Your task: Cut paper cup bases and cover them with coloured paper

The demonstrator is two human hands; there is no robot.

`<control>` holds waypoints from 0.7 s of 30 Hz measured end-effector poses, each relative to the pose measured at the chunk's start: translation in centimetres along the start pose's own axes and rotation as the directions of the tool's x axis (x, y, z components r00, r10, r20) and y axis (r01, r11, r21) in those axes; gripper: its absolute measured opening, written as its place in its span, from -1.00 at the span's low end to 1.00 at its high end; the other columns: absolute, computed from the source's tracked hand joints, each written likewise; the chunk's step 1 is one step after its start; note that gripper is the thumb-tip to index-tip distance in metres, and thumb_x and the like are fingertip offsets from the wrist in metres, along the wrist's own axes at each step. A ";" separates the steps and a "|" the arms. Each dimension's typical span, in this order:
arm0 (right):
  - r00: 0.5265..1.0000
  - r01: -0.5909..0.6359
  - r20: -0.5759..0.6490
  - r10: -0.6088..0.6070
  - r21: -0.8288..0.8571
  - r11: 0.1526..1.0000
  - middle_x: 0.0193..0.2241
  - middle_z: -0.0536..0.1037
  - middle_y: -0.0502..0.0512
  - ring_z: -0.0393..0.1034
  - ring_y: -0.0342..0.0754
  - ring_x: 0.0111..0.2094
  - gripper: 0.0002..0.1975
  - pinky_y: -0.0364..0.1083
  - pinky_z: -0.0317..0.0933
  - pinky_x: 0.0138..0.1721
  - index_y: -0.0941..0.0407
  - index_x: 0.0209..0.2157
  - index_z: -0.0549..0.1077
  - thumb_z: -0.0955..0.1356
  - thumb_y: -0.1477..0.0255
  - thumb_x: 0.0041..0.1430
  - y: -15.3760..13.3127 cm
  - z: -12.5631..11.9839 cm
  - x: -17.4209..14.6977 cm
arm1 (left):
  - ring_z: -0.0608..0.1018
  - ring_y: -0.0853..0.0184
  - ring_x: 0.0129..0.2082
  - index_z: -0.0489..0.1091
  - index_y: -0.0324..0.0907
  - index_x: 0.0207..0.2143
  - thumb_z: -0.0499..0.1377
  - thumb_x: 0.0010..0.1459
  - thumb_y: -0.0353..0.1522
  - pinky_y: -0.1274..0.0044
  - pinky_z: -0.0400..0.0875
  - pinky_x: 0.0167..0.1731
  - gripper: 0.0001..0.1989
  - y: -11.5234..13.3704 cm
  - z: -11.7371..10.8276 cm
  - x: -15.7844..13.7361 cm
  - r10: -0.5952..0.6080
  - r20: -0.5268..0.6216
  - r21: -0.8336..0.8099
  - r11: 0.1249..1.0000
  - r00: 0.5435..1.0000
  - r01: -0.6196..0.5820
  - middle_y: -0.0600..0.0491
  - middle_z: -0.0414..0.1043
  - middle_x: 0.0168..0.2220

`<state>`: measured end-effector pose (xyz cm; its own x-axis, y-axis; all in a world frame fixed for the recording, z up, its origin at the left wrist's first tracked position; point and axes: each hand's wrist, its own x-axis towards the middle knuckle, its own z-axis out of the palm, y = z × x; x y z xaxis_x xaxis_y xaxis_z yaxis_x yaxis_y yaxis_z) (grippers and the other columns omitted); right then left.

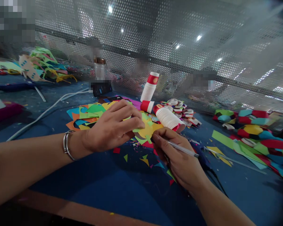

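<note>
My left hand (119,124), with a silver bangle at its wrist, is held over the coloured paper with its fingers curled. Its fingertips are on a yellow paper cut-out (147,127) bearing light green pieces; the thumb is mostly hidden. A pen (182,148) with a clear barrel lies in my right hand (173,150), closed around it. The pen's tip points toward the cut-out's lower edge, and I cannot tell whether they touch. Behind the left hand spreads a pile of cut coloured paper (88,113). Small scraps (145,160) lie below the hands.
White-and-red paper cups lie in a stack (169,117), with another stack (149,88) upright behind. Cut cup rings (179,108) and patchwork paper balls (273,147) sit to the right. A glue gun (200,153) is beside my right hand. A white cable (47,110) crosses the left; a phone (102,88) leans behind.
</note>
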<state>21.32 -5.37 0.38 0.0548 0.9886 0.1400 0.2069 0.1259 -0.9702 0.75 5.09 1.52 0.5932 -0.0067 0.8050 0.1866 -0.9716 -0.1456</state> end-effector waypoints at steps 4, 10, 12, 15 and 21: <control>0.997 -0.039 -0.070 0.037 -0.032 0.999 -0.58 0.34 -0.11 0.15 -0.26 -0.62 -0.72 -0.24 -0.01 -0.66 0.08 -0.36 0.43 0.41 0.16 0.25 0.0 0.0 0.0 | 0.48 0.24 -0.10 0.26 -0.17 0.10 0.25 0.03 -0.52 0.36 0.44 -0.10 -0.44 -0.2 1.1 -0.6 -0.410 0.085 -0.341 0.844 0.908 0.413 -0.08 0.37 0.01; 0.989 -0.061 -0.139 0.051 -0.074 0.995 -0.55 0.38 -0.11 0.18 -0.28 -0.62 -0.75 -0.26 -0.01 -0.67 0.08 -0.35 0.43 0.42 0.19 0.25 0.2 -0.2 0.3 | 0.60 0.30 -0.20 0.35 -0.18 -0.13 0.15 0.00 -0.54 0.53 0.48 -0.28 -0.66 0.2 1.7 -0.2 -0.465 0.705 -0.624 -0.048 0.536 0.780 0.01 0.46 -0.17; 0.987 -0.079 -0.148 0.066 -0.087 0.993 -0.56 0.39 -0.11 0.18 -0.27 -0.62 -0.75 -0.26 -0.01 -0.67 0.08 -0.35 0.42 0.42 0.19 0.24 0.3 -0.3 0.4 | 0.61 0.33 -0.23 0.38 -0.19 -0.19 0.15 -0.04 -0.56 0.58 0.47 -0.33 -0.69 0.4 1.4 0.1 -0.460 0.729 -0.641 -0.200 0.506 0.741 0.03 0.47 -0.20; 0.988 -0.080 -0.143 0.064 -0.109 0.991 -0.57 0.38 -0.12 0.17 -0.27 -0.62 -0.73 -0.25 -0.01 -0.67 0.08 -0.36 0.41 0.41 0.18 0.24 0.4 -0.3 0.5 | 0.61 0.35 -0.29 0.40 -0.21 -0.26 0.18 0.01 -0.52 0.55 0.51 -0.30 -0.80 0.5 1.0 0.3 -0.484 0.725 -0.670 -0.332 0.490 0.664 0.03 0.47 -0.25; 0.989 -0.084 -0.132 0.065 -0.143 0.986 -0.57 0.37 -0.11 0.17 -0.24 -0.62 -0.72 -0.23 0.01 -0.65 0.08 -0.34 0.42 0.40 0.15 0.25 0.4 -0.3 0.5 | 0.54 0.46 -0.43 0.44 -0.23 -0.28 0.32 0.10 -0.42 0.59 0.50 -0.35 -0.86 0.2 1.3 0.2 -0.576 0.661 -0.695 -0.228 0.481 0.682 0.10 0.45 -0.38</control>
<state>21.70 -4.82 0.13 0.1966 0.9752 0.1019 0.3396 0.0298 -0.9401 1.90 5.23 0.86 0.6957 0.7125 0.0914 -0.1823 0.0520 0.9819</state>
